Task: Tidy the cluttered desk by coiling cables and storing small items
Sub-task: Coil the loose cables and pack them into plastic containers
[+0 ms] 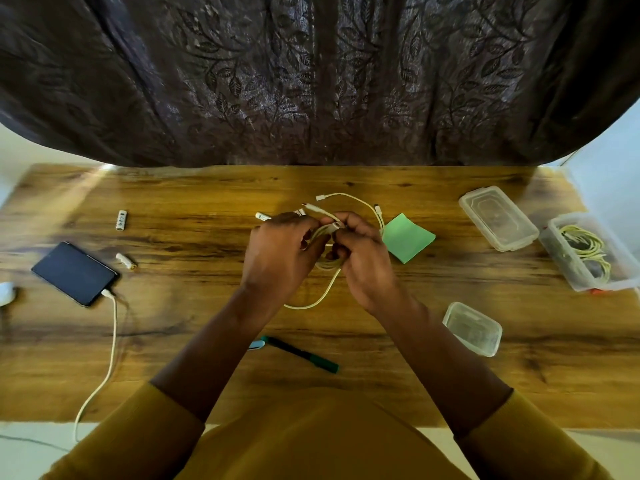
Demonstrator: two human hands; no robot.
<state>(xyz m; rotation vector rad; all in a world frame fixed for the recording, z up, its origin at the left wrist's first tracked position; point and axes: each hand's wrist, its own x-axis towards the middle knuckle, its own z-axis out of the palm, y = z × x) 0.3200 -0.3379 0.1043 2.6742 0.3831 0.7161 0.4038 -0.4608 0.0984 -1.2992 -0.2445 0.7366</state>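
While both hands (325,251) grip cable (322,299), desk (207,386) edges lie far

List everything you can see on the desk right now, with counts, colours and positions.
white charging cable: 1, centre, held in both hands
green sticky-note pad: 1, right of centre
clear plastic containers: 3, right side; one holds yellow cable
white cylindrical batteries: 2 at left, maybe another behind the hands
black smartphone: 1, left, white cable plugged in
green marker pen: 1, near edge
wooden desk: 1, brown
left hand, right hand: fingers gripping the cable
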